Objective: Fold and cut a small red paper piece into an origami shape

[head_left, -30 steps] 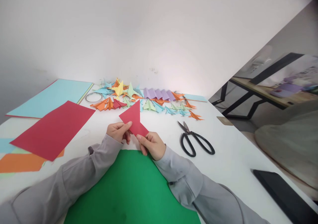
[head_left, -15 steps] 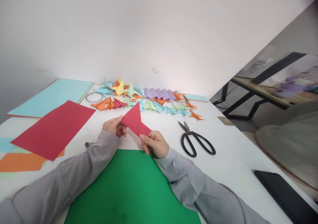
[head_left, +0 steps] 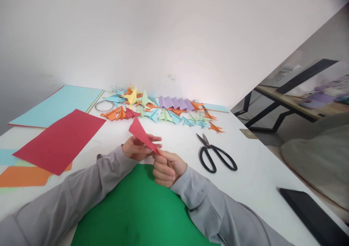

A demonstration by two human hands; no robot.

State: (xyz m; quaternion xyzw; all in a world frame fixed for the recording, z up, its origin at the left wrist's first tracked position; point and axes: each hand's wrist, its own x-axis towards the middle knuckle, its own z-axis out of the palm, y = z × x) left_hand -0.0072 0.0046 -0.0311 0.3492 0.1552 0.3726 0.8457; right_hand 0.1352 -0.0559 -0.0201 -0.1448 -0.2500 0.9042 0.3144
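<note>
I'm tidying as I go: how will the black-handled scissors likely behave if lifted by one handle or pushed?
Lifted that way, the scissors may swing wider or shut, since they lie partly open. Pushed, they would probably slide or turn rather than roll, as they lie flat on the table.

Left of the scissors (head_left: 208,146), the left hand (head_left: 136,148) and right hand (head_left: 169,167) hold the folded paper (head_left: 139,131) above the desk (head_left: 181,138). A base sheet (head_left: 136,206) lies in front of the scissors, to their left. Far left of the scissors are loose sheets (head_left: 61,140); far left and behind, a sheet stack (head_left: 56,106). Paper figures (head_left: 165,115) lie behind the scissors, mostly leftward; a slab (head_left: 308,213) lies in front, to their right.
</note>
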